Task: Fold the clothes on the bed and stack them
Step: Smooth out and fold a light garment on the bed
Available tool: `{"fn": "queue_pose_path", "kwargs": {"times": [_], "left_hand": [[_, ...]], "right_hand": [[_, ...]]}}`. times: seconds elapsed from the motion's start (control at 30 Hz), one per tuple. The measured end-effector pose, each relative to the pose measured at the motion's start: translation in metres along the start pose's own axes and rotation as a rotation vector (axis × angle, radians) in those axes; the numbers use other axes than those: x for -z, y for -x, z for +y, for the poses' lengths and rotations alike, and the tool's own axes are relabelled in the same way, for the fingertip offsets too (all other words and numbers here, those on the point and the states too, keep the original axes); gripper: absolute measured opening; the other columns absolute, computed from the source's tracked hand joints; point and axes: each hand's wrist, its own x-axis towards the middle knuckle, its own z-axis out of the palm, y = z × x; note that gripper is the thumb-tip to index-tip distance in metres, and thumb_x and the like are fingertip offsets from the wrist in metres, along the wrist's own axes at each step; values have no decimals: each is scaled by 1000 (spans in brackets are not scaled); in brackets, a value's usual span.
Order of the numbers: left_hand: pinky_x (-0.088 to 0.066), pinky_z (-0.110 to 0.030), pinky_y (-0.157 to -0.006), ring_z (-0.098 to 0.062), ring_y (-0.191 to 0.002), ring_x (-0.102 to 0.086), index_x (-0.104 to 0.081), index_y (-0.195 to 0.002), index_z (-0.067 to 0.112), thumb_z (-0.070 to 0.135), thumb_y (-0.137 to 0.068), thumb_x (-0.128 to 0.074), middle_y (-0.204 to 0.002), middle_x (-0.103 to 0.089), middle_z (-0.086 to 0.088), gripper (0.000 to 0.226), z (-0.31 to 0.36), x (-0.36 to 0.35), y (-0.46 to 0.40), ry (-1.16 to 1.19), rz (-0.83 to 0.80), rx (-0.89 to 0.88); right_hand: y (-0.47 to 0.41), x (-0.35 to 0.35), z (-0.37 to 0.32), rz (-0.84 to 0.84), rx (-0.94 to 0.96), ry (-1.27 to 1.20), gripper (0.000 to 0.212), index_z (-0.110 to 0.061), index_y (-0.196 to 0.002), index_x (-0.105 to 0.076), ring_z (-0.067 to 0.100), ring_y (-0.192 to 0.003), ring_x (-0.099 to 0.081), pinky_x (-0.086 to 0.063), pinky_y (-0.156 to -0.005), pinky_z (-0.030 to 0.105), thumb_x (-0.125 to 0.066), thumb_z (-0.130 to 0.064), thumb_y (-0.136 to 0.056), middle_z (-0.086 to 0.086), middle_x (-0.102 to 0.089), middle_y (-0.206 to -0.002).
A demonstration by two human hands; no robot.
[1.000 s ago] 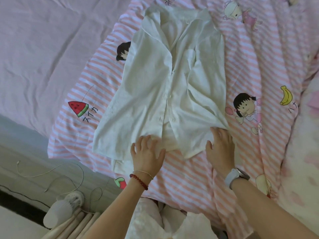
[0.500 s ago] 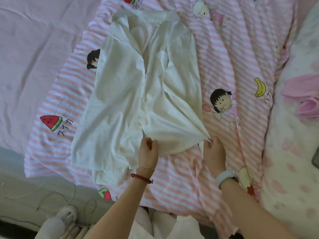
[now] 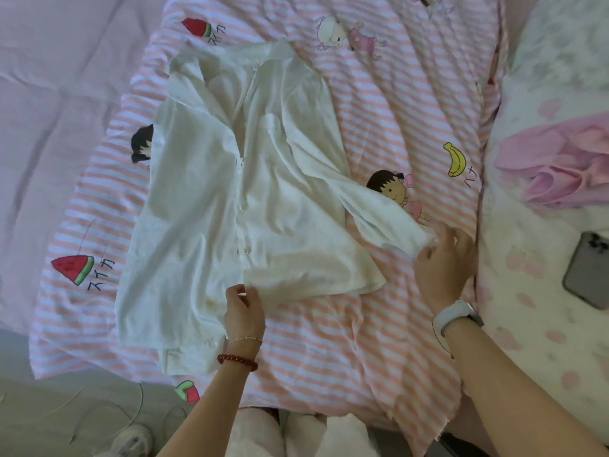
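A white button-up shirt lies front up on the pink striped quilt, collar toward the far side. My left hand pinches the shirt's bottom hem near the button line. My right hand holds the end of the right sleeve, which is drawn out to the right, away from the shirt's body. The left sleeve is folded under the shirt's left side.
A phone lies on the spotted blanket at the right, beside a crumpled pink garment. A lilac sheet covers the bed's left part. Cables and a white device lie on the floor below the bed edge.
My right hand has pulled the right sleeve out to the right, off the shirt's front. My left hand went from lying flat on the hem to pinching it. The camera has shifted right.
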Motion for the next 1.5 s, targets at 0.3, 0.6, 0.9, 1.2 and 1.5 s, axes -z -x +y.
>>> {"fn": "queue_pose_path", "kwargs": {"times": [0.3,0.6,0.9,1.2,1.5], "left_hand": [[-29,-24,-49,-11,-55,-36,-47,-81,7,15,-96,-43,-61,-41,1,18,-2,2,5,10,38,-69],[-37,-7,-56,-11,-70,-51,-57,-92,9,14,-94,-51,-78,-56,0,8,0,24,13,175,163,-146],[-33,-25,-62,-19,-74,-49,-57,-94,14,23,-92,-50,-83,-58,0,12,-30,16,6,-213,126,48],[-50,-39,-79,-23,-84,-60,-56,-65,5,19,-92,-46,-82,-63,-13,32,-54,10,26,-30,-54,319],[-49,-31,-68,-20,-68,-55,-50,-107,3,13,-86,-59,-91,-54,-11,24,-37,-8,36,388,53,513]], "right_hand": [[59,-47,-4,-392,-134,-291,27,-2,-109,-57,31,-101,-49,-43,-86,42,-50,-23,-93,12,-58,-104],[60,-13,-23,-50,-51,-743,3,-10,-94,-45,-1,-65,-50,-37,-53,6,-46,-9,-96,-10,-49,-78],[87,-31,20,-238,-155,-449,25,5,-111,-55,10,-98,-37,-30,-81,6,-45,8,-89,23,-43,-122],[96,-40,23,-346,-457,-469,27,-5,-103,-58,24,-95,-53,-45,-83,38,-49,-28,-93,9,-59,-102],[93,-33,15,-198,-378,-512,6,-7,-95,-46,3,-65,-43,-33,-54,17,-47,-12,-93,-8,-45,-76]]}}
